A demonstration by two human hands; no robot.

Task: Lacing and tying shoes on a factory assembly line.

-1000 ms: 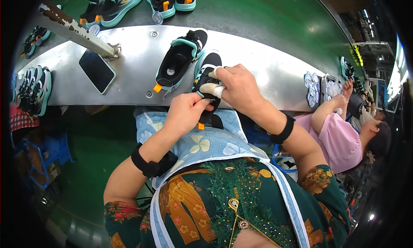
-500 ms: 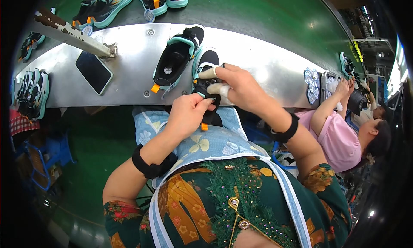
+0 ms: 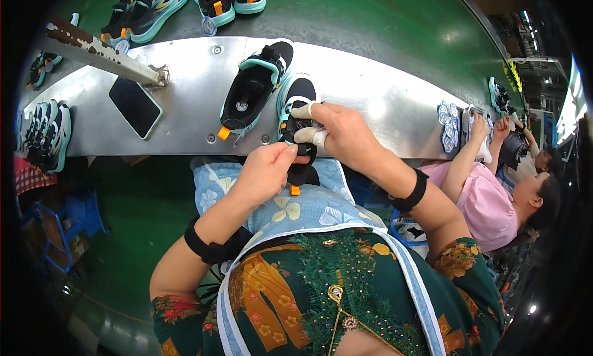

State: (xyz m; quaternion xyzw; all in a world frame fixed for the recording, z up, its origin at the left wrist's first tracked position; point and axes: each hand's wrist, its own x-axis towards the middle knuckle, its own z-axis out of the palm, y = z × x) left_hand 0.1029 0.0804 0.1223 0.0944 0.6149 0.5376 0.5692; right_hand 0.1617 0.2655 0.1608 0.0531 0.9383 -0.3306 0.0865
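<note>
1. The black shoe [image 3: 296, 118] sits at the near edge of the metal surface [image 3: 383, 103], its long axis pointing away from the person.
2. The right hand [image 3: 343, 134] clasps its upper from the right.
3. The left hand [image 3: 265, 174] pinches its heel strap from below, nearer the body.

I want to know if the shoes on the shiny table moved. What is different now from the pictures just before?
Not much. The loose black and teal shoe on the metal table has slid a little to the left, away from the hands, as has the dark phone. The left hand and right hand still grip the other black shoe at the table's edge, held just as before.
</note>
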